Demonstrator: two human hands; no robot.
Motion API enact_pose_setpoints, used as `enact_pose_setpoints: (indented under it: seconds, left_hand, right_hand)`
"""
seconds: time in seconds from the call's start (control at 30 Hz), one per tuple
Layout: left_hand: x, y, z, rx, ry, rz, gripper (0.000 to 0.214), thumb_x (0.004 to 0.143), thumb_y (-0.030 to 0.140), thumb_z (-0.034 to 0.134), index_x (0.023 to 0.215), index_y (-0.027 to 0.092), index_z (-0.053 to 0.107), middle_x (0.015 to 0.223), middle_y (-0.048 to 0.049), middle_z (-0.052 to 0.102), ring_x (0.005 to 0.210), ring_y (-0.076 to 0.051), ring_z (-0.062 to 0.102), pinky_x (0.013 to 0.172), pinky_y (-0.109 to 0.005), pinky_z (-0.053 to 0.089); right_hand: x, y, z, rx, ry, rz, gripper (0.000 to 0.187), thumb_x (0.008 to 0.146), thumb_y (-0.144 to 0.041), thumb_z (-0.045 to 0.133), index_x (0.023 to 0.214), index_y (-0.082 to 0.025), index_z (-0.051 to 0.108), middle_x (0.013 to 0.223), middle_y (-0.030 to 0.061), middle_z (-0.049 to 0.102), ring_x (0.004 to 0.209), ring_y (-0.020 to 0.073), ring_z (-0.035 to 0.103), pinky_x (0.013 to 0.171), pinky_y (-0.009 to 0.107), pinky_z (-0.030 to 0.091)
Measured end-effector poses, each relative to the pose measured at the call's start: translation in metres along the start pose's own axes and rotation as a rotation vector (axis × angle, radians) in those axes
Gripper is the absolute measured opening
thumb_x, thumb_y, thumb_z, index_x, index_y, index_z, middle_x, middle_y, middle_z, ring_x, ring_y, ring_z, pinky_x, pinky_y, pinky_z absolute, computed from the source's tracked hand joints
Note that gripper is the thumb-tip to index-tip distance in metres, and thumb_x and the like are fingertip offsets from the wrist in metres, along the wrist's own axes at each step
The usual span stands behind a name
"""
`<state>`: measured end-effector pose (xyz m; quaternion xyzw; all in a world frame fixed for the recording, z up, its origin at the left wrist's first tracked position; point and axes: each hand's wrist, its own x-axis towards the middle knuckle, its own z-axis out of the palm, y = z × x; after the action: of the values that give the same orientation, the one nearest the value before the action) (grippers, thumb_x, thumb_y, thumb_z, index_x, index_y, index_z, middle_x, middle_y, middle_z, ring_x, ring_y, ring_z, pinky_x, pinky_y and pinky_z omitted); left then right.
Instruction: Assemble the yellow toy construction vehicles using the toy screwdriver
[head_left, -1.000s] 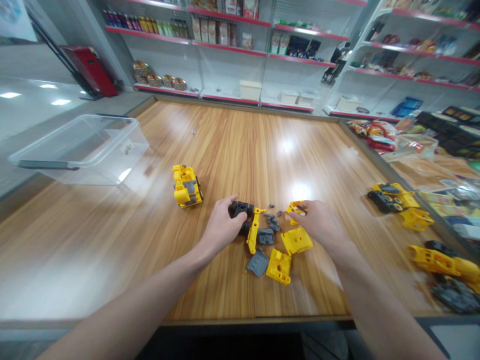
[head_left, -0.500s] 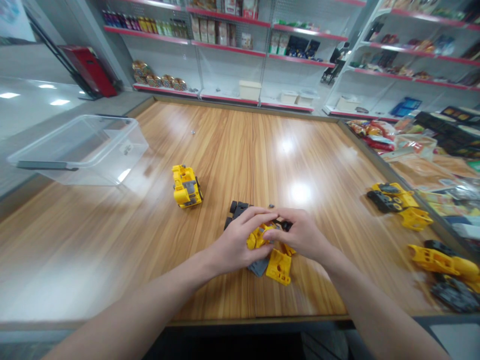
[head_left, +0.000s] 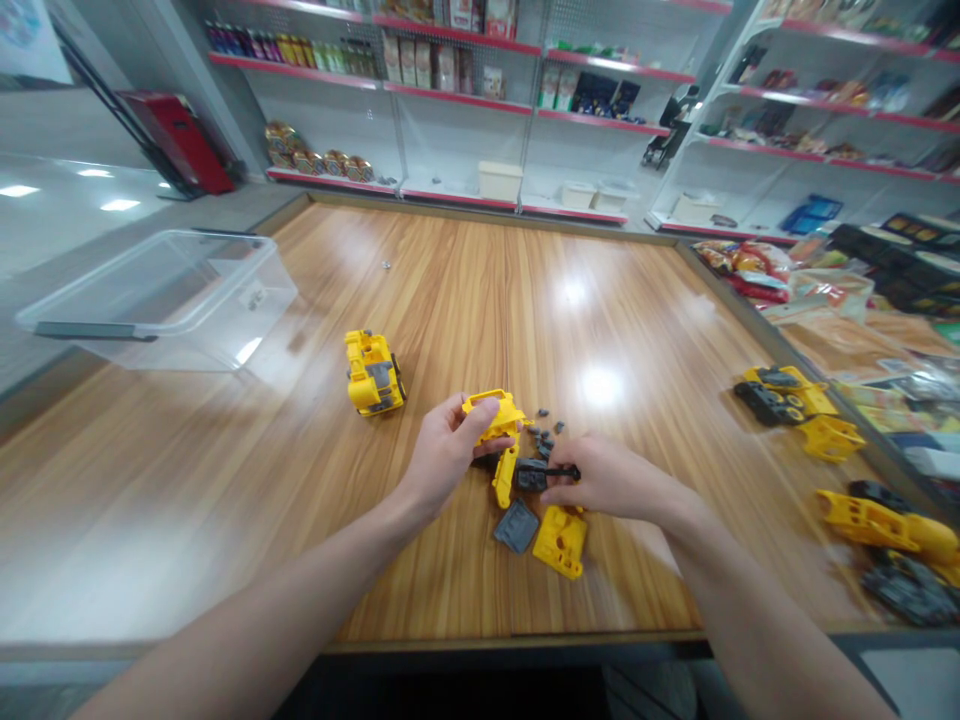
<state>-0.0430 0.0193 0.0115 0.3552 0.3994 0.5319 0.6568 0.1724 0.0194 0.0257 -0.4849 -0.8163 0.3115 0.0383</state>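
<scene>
My left hand [head_left: 450,440] grips a yellow toy vehicle body part [head_left: 495,412] between thumb and fingers, raised over the table. Below it hangs or lies a long yellow arm piece [head_left: 505,478]; whether the two are joined I cannot tell. My right hand [head_left: 600,475] is closed around a thin black screwdriver-like tool [head_left: 564,471]. Beside its fingertips is a dark grey block piece [head_left: 531,474]. A flat grey plate [head_left: 516,527] and a yellow flat part [head_left: 560,543] lie just in front of the hands. Small grey pieces [head_left: 543,438] are scattered behind them.
A yellow toy vehicle [head_left: 373,374] stands to the left. At the right edge lie a yellow-black toy vehicle [head_left: 787,395] and yellow toy parts [head_left: 877,520]. A clear plastic bin [head_left: 225,310] sits far left. Packaged goods [head_left: 832,290] flank the table [head_left: 480,300]; shelves stand behind.
My hands have moved apart. The left lifted the yellow body part up and left; the right shifted slightly down with the black tool. Small grey pieces and the grey plate now show.
</scene>
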Motion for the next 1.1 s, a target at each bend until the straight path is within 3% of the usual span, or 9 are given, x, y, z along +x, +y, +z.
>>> enact_pose_setpoints:
  seconds: [0.1, 0.27, 0.43, 0.7, 0.9, 1.1]
  left_hand:
    - [0.002, 0.001, -0.001, -0.121, -0.039, -0.054, 0.03, 0.08, 0.037, 0.069, 0.094, 0.01, 0.068, 0.093, -0.0107, 0.071, 0.088, -0.023, 0.069, 0.076, -0.035, 0.059]
    - [0.005, 0.002, -0.004, -0.207, 0.009, -0.165, 0.025, 0.08, 0.031, 0.07, 0.088, 0.008, 0.069, 0.094, -0.0152, 0.072, 0.092, -0.026, 0.07, 0.077, -0.036, 0.061]
    - [0.008, 0.001, -0.006, -0.307, 0.023, -0.224, 0.024, 0.083, 0.033, 0.065, 0.089, 0.01, 0.068, 0.104, -0.0145, 0.072, 0.096, -0.028, 0.07, 0.079, -0.037, 0.06]
    - [0.006, 0.007, -0.006, -0.42, -0.026, -0.317, 0.032, 0.089, 0.032, 0.05, 0.091, 0.006, 0.069, 0.104, -0.0183, 0.071, 0.101, -0.031, 0.069, 0.085, -0.038, 0.058]
    - [0.007, 0.009, -0.004, -0.411, -0.028, -0.328, 0.027, 0.092, 0.029, 0.049, 0.095, 0.007, 0.065, 0.103, -0.0192, 0.071, 0.102, -0.031, 0.069, 0.083, -0.035, 0.059]
    - [0.009, 0.004, -0.006, -0.359, 0.008, -0.292, 0.027, 0.093, 0.029, 0.054, 0.106, 0.007, 0.063, 0.109, -0.0181, 0.069, 0.104, -0.028, 0.068, 0.085, -0.035, 0.058]
  right_hand:
    - [0.001, 0.002, -0.001, -0.034, 0.034, 0.001, 0.01, 0.078, -0.03, 0.071, 0.073, -0.021, 0.07, 0.066, -0.0018, 0.067, 0.061, 0.014, 0.061, 0.055, 0.024, 0.039]
    - [0.005, 0.004, 0.0, -0.098, 0.121, 0.02, 0.006, 0.079, -0.027, 0.07, 0.083, -0.021, 0.068, 0.073, -0.0012, 0.068, 0.066, 0.0148, 0.061, 0.059, 0.025, 0.038]
    - [0.008, 0.0, 0.007, -0.123, 0.107, -0.003, 0.024, 0.075, -0.03, 0.075, 0.097, -0.024, 0.069, 0.072, -0.0019, 0.067, 0.064, 0.0149, 0.061, 0.058, 0.024, 0.038]
    - [0.013, 0.0, 0.015, -0.147, 0.079, -0.033, 0.011, 0.077, -0.029, 0.074, 0.083, -0.021, 0.07, 0.073, -0.0006, 0.068, 0.063, 0.0132, 0.059, 0.056, 0.024, 0.035]
    - [0.012, -0.001, 0.015, -0.135, 0.113, -0.036, 0.017, 0.083, -0.037, 0.069, 0.083, -0.02, 0.068, 0.074, 0.0003, 0.067, 0.065, 0.0136, 0.059, 0.055, 0.024, 0.034]
    - [0.011, -0.003, 0.014, -0.13, 0.103, -0.077, 0.033, 0.067, -0.044, 0.082, 0.089, -0.021, 0.072, 0.077, 0.0012, 0.067, 0.072, 0.0172, 0.061, 0.06, 0.025, 0.039]
